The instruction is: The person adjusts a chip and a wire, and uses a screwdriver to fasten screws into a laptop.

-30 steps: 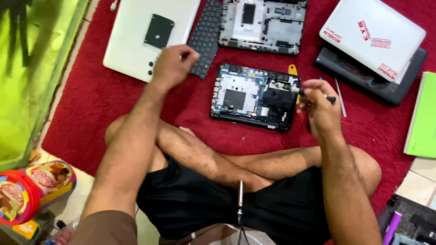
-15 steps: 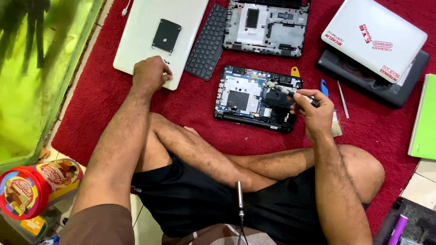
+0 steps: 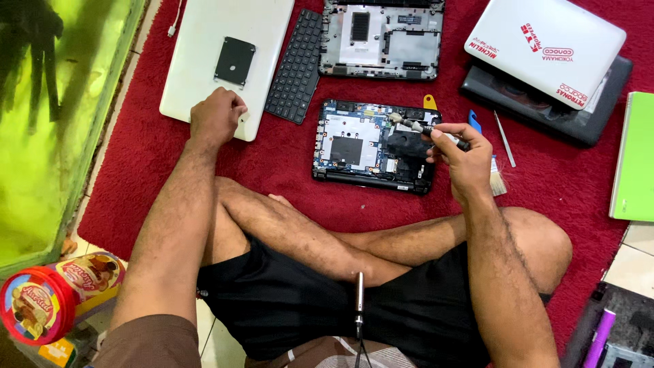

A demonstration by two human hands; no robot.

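Note:
I sit cross-legged on a red carpet (image 3: 143,157). An opened small laptop base (image 3: 371,144) with its circuit board exposed lies in front of my legs. My right hand (image 3: 456,153) grips a screwdriver (image 3: 419,126), its tip over the board's upper right corner. My left hand (image 3: 216,116) rests with curled fingers on the lower edge of a white laptop lid (image 3: 225,54); whether it holds anything small cannot be seen. A black square pad (image 3: 235,61) lies on that lid.
A black keyboard (image 3: 296,65) and a grey bottom case (image 3: 381,37) lie beyond the board. Two closed laptops (image 3: 545,54) are stacked at the far right, a green notebook (image 3: 633,157) beside them. A brush (image 3: 496,180), blue tool (image 3: 475,120) and tweezers (image 3: 504,140) lie by my right hand. A round tin (image 3: 30,303) stands lower left.
My left hand has drawn left from the keyboard's edge onto the white lid. My right hand brought the screwdriver down over the board's right corner. The view shifted slightly.

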